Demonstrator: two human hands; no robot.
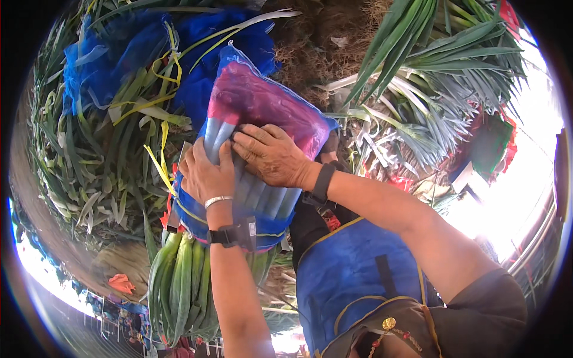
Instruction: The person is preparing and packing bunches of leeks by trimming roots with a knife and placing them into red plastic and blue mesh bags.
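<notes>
A blue mesh bag (280, 206) lies in front of me around a bundle of leeks; their pale stalks (248, 185) show through the netting. Pink material (262, 95) shows inside its far end. The leeks' green tops (179, 280) stick out at the near end. My left hand (206, 173) grips the bag's left side over the stalks, thumb apart from the fingers. Laid across the top of the bundle, my right hand (271, 155) rests with its fingers stretched out and its fingertips on the mesh, close to the left thumb.
Loose leeks and leaves (77, 173) are heaped on the left, with blue netting (119, 59) and yellow strips among them. Far right stands a pile of leeks (430, 101). Root trimmings (322, 48) lie at the back. A blue apron (358, 268) covers my lap.
</notes>
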